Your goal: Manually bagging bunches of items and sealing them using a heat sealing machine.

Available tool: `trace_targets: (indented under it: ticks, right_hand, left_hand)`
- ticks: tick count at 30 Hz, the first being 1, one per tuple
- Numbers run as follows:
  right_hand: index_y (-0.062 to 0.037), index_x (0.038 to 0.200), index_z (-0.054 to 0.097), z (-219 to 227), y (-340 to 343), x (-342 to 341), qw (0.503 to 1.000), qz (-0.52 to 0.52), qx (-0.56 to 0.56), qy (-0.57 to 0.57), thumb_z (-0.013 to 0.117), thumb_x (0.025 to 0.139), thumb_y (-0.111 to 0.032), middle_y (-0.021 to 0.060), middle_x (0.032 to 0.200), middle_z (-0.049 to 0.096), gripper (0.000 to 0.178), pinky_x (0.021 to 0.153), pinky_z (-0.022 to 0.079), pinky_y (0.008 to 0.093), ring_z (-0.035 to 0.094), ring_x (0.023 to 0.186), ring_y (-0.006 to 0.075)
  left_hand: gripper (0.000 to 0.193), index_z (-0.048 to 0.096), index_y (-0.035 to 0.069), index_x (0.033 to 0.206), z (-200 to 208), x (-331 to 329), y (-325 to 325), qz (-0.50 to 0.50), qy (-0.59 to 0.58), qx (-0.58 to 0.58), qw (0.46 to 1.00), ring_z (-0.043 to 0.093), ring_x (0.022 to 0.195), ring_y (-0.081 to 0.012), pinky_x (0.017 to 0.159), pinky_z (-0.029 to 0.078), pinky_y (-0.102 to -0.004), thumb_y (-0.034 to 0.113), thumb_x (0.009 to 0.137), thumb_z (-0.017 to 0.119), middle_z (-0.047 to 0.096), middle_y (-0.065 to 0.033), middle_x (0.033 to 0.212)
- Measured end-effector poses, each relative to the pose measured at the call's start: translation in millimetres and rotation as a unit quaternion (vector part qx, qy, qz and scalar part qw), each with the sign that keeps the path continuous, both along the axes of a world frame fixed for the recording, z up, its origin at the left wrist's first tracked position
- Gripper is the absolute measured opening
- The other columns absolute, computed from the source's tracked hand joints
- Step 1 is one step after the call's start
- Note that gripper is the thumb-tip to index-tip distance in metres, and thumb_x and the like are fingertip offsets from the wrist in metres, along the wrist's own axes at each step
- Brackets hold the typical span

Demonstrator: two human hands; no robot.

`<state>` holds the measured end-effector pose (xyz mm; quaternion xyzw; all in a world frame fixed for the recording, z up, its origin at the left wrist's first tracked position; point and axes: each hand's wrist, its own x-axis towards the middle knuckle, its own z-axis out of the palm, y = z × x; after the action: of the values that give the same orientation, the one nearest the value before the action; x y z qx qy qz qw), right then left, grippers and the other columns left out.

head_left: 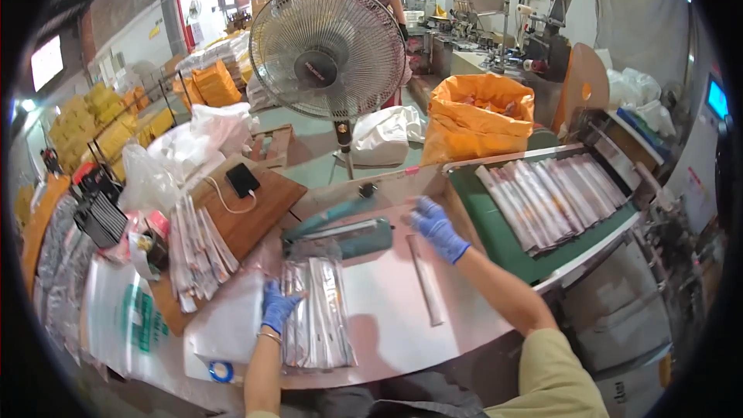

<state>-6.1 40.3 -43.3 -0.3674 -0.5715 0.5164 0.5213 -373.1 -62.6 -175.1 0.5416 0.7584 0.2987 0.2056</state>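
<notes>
My left hand [279, 306], in a blue glove, is at the left edge of a clear plastic bag [316, 313] filled with several slim white packets. Its thumb lies over the bag's edge and the fingers curl along the side. Farther right, my right hand [439, 230], also gloved in blue, is raised over the white worktable [395, 344] near its wooden side rail. The right fingers are apart, slightly smeared by motion, with nothing seen in them. Below that hand a single slim packet [425, 280] lies alone on the tabletop.
A green conveyor belt [474, 186] at right carries a row of slim packets. Beyond the table stand a large fan [329, 50] and an orange sack [480, 120]. A teal tool [340, 236], a brown board [255, 220] with a phone, and loose packets [193, 251] lie leftward. A person stands behind the fan.
</notes>
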Motion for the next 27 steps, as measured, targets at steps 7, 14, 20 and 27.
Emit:
trace_targets:
  ticks: [7,14,20,27]
  right_hand:
    - [0.0106,0.116,0.040,-150.6,-123.3,-101.7,0.941,0.143,-0.177,-0.252,0.057,0.075,-0.050,0.0257,0.104,0.053,0.075,0.090,0.038,0.0348,0.054,0.093,0.0331]
    - [0.0078,0.117,0.040,-151.7,-177.1,-142.6,0.950,0.140,-0.169,-0.223,0.065,0.063,-0.055,0.0275,0.099,0.056,0.086,0.081,0.044,0.0385,0.055,0.094,0.0345]
    - [0.0025,0.128,0.029,-90.3,-285.8,-76.5,0.944,0.123,-0.304,-0.038,0.070,0.071,-0.035,0.0140,0.123,0.044,0.080,0.089,0.039,0.0310,0.045,0.108,0.0213]
    - [0.0011,0.130,0.026,-126.6,-305.7,-44.6,0.943,0.216,-0.248,0.051,0.074,0.064,-0.037,0.0134,0.131,0.034,0.090,0.101,0.024,0.0334,0.031,0.121,0.0240]
  left_hand:
    - [0.107,0.032,-0.009,0.125,7.0,1.1,-19.3,0.152,-0.013,-0.018,0.988,0.040,0.115,-0.0363,0.095,0.036,-0.0375,0.047,0.047,0.080,0.039,-0.0281,0.124]
    - [0.049,0.062,-0.007,0.089,-3.2,1.9,-94.4,0.099,-0.319,-0.037,0.942,0.052,0.071,-0.0149,0.064,0.043,-0.0301,0.034,0.066,0.071,0.060,-0.0075,0.078]
    - [0.034,0.058,0.005,0.102,-48.3,42.0,-217.0,0.072,-0.547,-0.063,0.831,0.053,0.090,-0.0162,0.084,0.041,-0.0306,0.030,0.079,0.058,0.060,-0.0055,0.094]
    - [0.060,0.033,0.003,0.130,6.7,116.6,-266.5,-0.007,-0.527,0.001,0.850,0.043,0.112,-0.0216,0.093,0.036,-0.0335,0.024,0.081,0.060,0.048,-0.0086,0.121]
